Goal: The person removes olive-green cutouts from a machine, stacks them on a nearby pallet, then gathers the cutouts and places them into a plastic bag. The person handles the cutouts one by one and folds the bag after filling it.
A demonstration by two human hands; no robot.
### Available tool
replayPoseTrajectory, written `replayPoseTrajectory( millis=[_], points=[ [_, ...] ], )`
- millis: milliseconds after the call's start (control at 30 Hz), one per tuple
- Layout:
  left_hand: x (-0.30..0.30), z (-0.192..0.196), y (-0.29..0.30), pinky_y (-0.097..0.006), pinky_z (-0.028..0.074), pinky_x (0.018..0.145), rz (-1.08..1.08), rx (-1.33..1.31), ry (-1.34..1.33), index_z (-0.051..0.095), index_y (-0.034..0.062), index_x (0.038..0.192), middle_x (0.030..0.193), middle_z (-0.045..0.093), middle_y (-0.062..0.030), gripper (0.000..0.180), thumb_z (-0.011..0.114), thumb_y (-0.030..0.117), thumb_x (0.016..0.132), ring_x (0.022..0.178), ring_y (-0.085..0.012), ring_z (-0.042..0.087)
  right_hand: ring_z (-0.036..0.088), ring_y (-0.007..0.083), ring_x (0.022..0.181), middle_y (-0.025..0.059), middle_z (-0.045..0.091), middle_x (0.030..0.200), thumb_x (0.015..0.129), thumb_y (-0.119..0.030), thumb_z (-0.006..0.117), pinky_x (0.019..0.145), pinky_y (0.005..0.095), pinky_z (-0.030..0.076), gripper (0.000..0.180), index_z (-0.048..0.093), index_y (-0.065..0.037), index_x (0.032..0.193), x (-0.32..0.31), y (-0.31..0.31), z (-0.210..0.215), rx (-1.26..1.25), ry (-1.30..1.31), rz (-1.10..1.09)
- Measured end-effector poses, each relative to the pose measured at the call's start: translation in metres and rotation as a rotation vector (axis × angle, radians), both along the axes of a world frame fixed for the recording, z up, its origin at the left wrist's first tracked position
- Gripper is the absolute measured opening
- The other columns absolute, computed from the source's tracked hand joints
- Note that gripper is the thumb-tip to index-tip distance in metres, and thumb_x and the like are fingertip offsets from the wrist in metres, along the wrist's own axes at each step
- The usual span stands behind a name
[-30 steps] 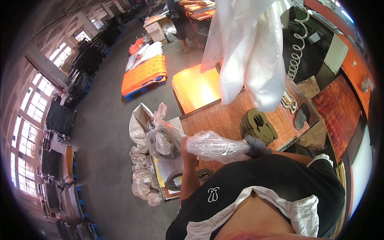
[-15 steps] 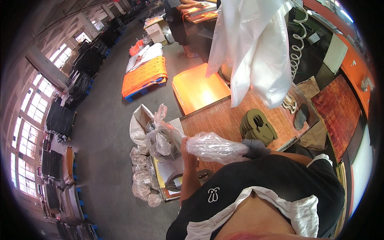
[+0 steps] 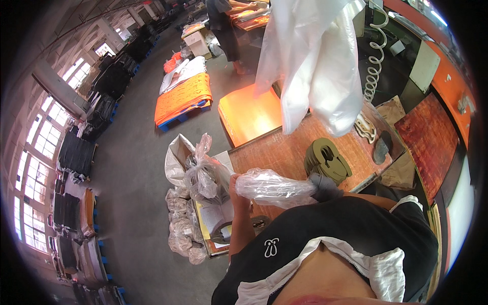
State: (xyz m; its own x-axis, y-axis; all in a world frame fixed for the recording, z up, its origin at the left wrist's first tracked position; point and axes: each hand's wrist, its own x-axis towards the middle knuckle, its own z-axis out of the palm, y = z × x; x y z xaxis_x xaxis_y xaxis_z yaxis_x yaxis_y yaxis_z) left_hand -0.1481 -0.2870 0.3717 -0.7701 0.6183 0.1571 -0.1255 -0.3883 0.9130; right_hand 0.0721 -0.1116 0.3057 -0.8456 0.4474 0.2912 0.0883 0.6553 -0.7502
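Observation:
A clear, crinkled plastic bag (image 3: 277,186) stretches sideways between my hands, in front of my chest. My bare left hand (image 3: 237,187) is closed on its left end. At the other end my right hand (image 3: 326,187), in a dark grey glove, grips the bag; some of its fingers are hidden. Just beyond the glove, a stack of olive-green, rounded cut pieces (image 3: 325,158) with slots stands on the worn wooden table (image 3: 264,147). Farther right on the table lie a pale looped cutting die (image 3: 365,128) and a dark grey sole-shaped piece (image 3: 382,147).
Large translucent plastic sheeting (image 3: 315,66) hangs over the table's far side, near a white coiled hose (image 3: 373,61). Tied bags (image 3: 203,175) crowd the table's left end. Beyond are orange sheets (image 3: 249,114) and a loaded blue pallet (image 3: 175,122). A person (image 3: 223,30) works at another table.
My gloved right hand has turned slightly at the bag's end. The hanging sheeting sits a little farther left in view. Both hands stay on the bag.

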Motion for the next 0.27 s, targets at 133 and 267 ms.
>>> replayPoseTrajectory(
  millis=[133, 267],
  points=[
    [0.002, 0.005, 0.002, -0.023, 0.046, 0.066, -0.020, 0.046, -0.032, 0.049, 0.0056, 0.092, 0.082, 0.056, -0.0015, 0.008, 0.054, 0.007, 0.085, 0.073, -0.0090, 0.054, 0.057, 0.0367, 0.074, 0.0162, 0.055, 0.073, 0.063, -0.016, 0.070, 0.063, 0.0426, 0.044, 0.028, 0.050, -0.007, 0.080, 0.008, -0.002, 0.011, 0.045, -0.083, -0.009],
    [0.005, 0.010, 0.003, -0.024, 0.047, 0.067, -0.017, 0.048, -0.094, 0.049, 0.0055, 0.092, 0.084, 0.056, -0.0031, 0.009, 0.054, 0.008, 0.085, 0.074, -0.0102, 0.055, 0.057, 0.0362, 0.073, 0.0165, 0.055, 0.073, 0.063, -0.018, 0.073, 0.062, 0.0420, 0.044, 0.030, 0.050, -0.007, 0.079, 0.008, -0.003, 0.018, -0.028, -0.113, 0.025]
  ],
)
